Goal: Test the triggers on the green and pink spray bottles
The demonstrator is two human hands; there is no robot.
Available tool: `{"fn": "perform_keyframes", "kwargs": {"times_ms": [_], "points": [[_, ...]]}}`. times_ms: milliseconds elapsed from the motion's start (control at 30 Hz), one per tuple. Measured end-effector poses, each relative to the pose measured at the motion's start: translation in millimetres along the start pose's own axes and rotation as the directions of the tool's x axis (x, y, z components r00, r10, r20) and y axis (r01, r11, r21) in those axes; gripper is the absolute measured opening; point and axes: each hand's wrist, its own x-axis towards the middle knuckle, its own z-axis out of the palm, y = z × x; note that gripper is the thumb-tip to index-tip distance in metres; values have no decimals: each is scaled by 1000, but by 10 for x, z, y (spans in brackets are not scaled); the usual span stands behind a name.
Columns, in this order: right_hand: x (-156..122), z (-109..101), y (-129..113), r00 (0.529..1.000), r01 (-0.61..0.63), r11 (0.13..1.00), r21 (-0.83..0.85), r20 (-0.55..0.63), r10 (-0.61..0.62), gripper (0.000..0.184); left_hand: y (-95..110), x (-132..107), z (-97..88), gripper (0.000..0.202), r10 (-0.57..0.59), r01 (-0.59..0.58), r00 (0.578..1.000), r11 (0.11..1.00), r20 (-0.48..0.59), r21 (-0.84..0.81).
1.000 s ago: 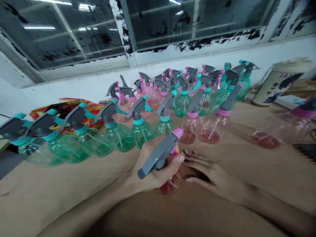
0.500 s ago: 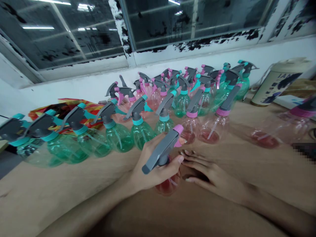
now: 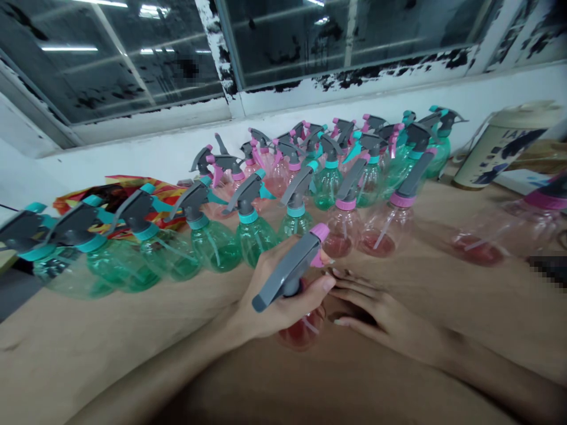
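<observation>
The left hand [image 3: 274, 301] is closed around the neck of a pink spray bottle [image 3: 305, 332], thumb across the front just under the grey trigger head [image 3: 287, 271], whose pink nozzle cap points away from the person; the bottle stands on the brown table [image 3: 110, 336], near its front edge and roughly in the middle of the view, leaning slightly to the left. The right hand [image 3: 376, 310] lies just right of it, palm down on the table, fingers stretched out and loosely spread towards the bottle's body, holding nothing; whether the fingertips touch the plastic cannot be told.

Beyond the hands a row of green spray bottles [image 3: 212, 242] with teal collars runs off to the left, their grey heads tilted; to the right of that row stand two pink spray bottles [image 3: 381, 236], upright, and another pink bottle [image 3: 522, 230] sits blurred at the right edge. Behind the green row lies a red and yellow bag [image 3: 128, 186]; further back a dense cluster of mixed green and pink bottles [image 3: 336, 153] crowds against the white wall [image 3: 155, 153]. At the far right stands a cream cylindrical container [image 3: 500, 147] with dark print; above everything runs a dark window [image 3: 287, 41] with peeling white frames.
</observation>
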Motion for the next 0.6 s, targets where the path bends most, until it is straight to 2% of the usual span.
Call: {"fn": "perform_keyframes", "kwargs": {"times_ms": [100, 233, 333, 400, 600], "points": [[3, -8, -11, 1000, -13, 1000, -10, 19, 13, 49, 32, -14, -13, 6, 65, -64, 998, 997, 17, -46], [4, -9, -16, 999, -8, 1000, -20, 30, 9, 49, 60, -42, -17, 9, 28, -28, 999, 999, 18, -30], [1, -6, -16, 1000, -9, 999, -31, 19, 10, 48, 61, -43, -18, 15, 49, -49, 998, 999, 26, -6], [0, -1, -13, 1000, -4, 1000, -23, 1, 4, 48, 53, -32, -16, 11, 64, -64, 997, 998, 32, -10], [19, -5, -15, 1000, 21, 1000, -21, -14, -21, 49, 10, -8, 6, 20, 67, -67, 997, 998, -29, 12]]}}
